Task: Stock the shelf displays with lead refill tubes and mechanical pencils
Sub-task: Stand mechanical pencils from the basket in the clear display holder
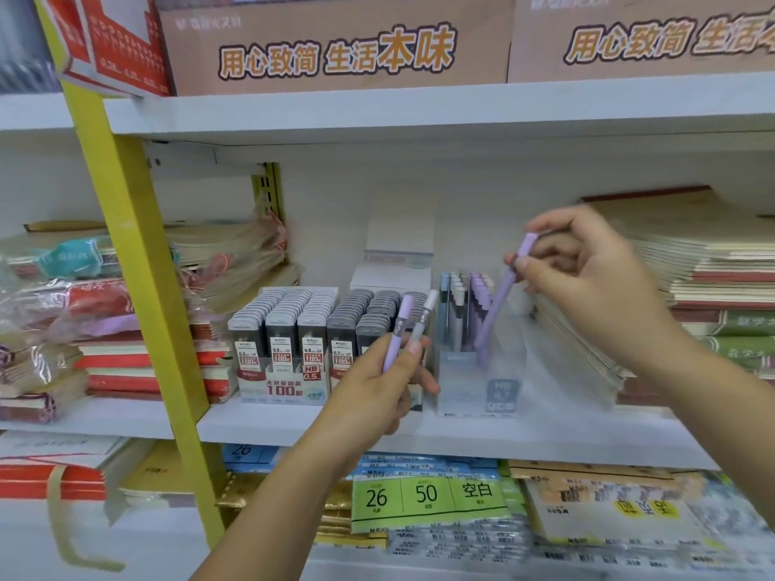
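My right hand (pixel 587 278) pinches a purple mechanical pencil (pixel 499 304) near its top; the pencil slants down with its tip inside the clear plastic display holder (pixel 478 387) on the middle shelf. Several blue, grey and purple pencils (pixel 461 304) stand in the back of that holder. My left hand (pixel 377 392) grips two more pencils upright, one purple (pixel 398 329) and one grey (pixel 421 320), in front of the lead refill display. That display (pixel 293 341) holds rows of dark lead refill tubes, labelled 0.5 and 0.7.
A yellow ladder rail (pixel 138 287) slants across the left side. Stacks of notebooks (pixel 704 278) lie right of the holder, wrapped notebook packs (pixel 84 312) to the left. Brown cartons (pixel 335 48) sit on the top shelf. Paper packs (pixel 427 496) fill the shelf below.
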Available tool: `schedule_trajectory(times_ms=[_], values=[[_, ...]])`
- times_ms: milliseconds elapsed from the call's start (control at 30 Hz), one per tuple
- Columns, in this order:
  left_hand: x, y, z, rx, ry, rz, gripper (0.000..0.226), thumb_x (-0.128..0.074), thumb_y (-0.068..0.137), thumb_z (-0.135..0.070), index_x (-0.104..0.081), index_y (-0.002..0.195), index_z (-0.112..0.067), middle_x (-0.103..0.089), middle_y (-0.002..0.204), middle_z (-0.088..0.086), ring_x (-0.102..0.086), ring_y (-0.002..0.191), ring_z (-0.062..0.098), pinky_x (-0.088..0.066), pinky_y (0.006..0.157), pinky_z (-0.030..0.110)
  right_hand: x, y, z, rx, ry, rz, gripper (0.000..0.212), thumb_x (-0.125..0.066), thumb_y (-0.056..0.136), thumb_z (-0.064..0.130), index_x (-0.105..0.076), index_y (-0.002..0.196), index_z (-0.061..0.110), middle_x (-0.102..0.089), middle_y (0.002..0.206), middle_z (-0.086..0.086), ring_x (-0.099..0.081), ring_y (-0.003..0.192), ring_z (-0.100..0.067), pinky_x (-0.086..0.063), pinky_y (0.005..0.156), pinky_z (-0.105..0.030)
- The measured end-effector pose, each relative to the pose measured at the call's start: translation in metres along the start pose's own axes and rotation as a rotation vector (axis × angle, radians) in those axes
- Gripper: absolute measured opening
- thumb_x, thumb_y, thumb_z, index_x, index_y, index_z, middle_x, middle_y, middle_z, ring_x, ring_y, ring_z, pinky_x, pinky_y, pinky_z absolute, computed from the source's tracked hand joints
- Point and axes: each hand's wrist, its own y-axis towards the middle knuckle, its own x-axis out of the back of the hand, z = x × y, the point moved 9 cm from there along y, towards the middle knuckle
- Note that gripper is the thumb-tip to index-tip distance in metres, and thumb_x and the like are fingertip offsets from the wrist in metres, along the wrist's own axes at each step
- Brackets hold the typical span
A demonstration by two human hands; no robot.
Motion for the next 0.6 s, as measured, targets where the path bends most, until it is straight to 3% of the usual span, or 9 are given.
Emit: schedule_trajectory(times_ms=[167, 300, 533, 600], values=[[-0.001, 0.005, 0.004, -0.001, -0.005, -0.045, 0.019, -0.047, 0.103, -0.039, -0.065, 0.101, -0.033, -0.068, 0.073, -0.011, -0.035, 0.047, 0.005, -0.029, 0.041, 0.017, -0.021, -0.013, -0.020, -0.007, -0.321, 0.137, 0.033, -0.070, 0.086, 0.012, -0.052, 0.092, 0.038, -0.067, 0.084, 0.011, -0.066, 0.078, -0.005, -0.056, 0.076, -0.032], [-0.001, 0.007, 0.005, -0.001, -0.019, -0.064, 0.025, -0.048, 0.104, -0.036, -0.068, 0.093, -0.047, -0.071, 0.080, -0.007, -0.037, 0.046, 0.005, -0.030, 0.041, 0.018, -0.025, -0.018, -0.023, -0.006, -0.346, 0.169, 0.026, -0.069, 0.087, 0.015, -0.052, 0.095, 0.032, -0.065, 0.086, 0.009, -0.066, 0.077, -0.007, -0.057, 0.074, -0.038], [-0.002, 0.007, 0.010, 0.009, -0.047, -0.065, 0.025, -0.049, 0.104, -0.034, -0.069, 0.094, -0.046, -0.072, 0.081, -0.006, -0.039, 0.046, 0.004, -0.032, 0.041, 0.017, -0.028, -0.017, -0.033, -0.019, -0.411, 0.188, 0.019, -0.071, 0.085, 0.019, -0.055, 0.092, 0.025, -0.064, 0.080, 0.013, -0.063, 0.077, -0.003, -0.053, 0.069, -0.024], [-0.003, 0.006, 0.010, 0.000, -0.062, -0.049, 0.023, -0.048, 0.104, -0.034, -0.069, 0.099, -0.042, -0.072, 0.082, -0.004, -0.039, 0.047, 0.004, -0.032, 0.042, 0.017, -0.033, -0.018, -0.037, 0.011, -0.537, 0.204, 0.018, -0.072, 0.085, 0.021, -0.056, 0.093, 0.023, -0.059, 0.079, 0.019, -0.056, 0.080, -0.002, -0.043, 0.065, -0.013]])
